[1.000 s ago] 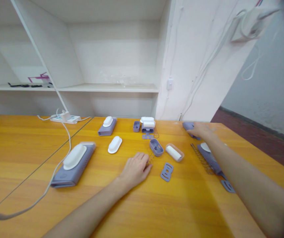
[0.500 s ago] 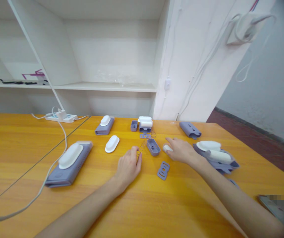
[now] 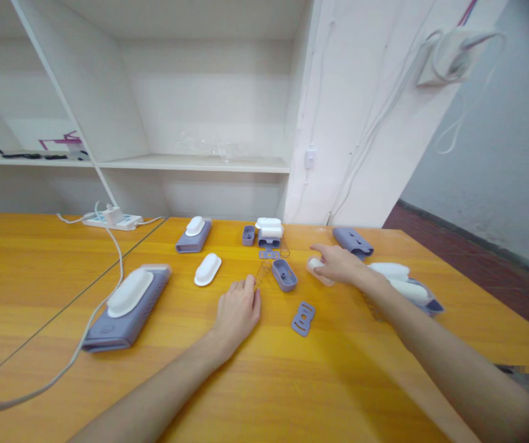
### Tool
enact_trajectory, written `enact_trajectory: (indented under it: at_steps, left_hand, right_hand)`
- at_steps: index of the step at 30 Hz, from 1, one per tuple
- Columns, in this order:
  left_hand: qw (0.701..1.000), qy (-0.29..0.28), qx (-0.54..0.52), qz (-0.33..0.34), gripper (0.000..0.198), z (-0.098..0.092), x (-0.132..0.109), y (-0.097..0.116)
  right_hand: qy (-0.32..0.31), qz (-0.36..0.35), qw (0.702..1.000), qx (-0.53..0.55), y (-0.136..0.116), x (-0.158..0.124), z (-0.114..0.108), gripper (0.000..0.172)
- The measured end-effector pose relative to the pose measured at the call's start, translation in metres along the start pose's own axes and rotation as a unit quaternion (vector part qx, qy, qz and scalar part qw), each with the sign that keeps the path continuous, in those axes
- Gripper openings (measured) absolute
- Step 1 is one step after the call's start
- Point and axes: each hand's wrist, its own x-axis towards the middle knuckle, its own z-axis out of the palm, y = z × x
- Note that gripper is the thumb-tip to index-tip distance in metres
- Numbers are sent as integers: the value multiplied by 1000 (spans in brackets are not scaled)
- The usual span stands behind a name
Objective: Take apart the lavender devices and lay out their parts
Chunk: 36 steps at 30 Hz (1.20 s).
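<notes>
My left hand rests on the table, thumb and index finger closed at the near end of a thin wire coil spring. Just right of the spring stands a purple-grey oval cup with a small post inside. My right hand is closed over a white cylindrical roller, its index finger stretched out past it. The fingers partly hide the roller, which is slightly blurred. A flat slotted purple-grey plate lies between the hands. Left of the cup is a white oval cap.
Purple-grey housings with white caps stand at left and back left. More parts sit at the back, a housing at back right. White pieces lie behind my right forearm. A cable runs from a power strip.
The roller under my right hand has turned, and more of its length shows. My right hand has shifted slightly. My left hand stays at the spring, nearly still.
</notes>
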Motion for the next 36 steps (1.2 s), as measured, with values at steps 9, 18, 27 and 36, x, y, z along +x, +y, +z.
enact_trajectory:
  at_steps: [9,18,27,36]
  left_hand:
    - [994,91,55,-2,35,-12,12,-16]
    - [977,33,159,-142,31,-23,40,-75]
    - [971,199,-25,126,47,-37,47,-19]
    - [909,262,-109,306,36,-31,46,36]
  right_hand:
    - [-11,-21,1000,1,-7,-5,13,56]
    - [104,-41,993,44,-17,-11,2,44]
    - [200,-223,926,229,-79,-27,-4,57]
    - [128,-211,855,456,-88,-22,-5,61]
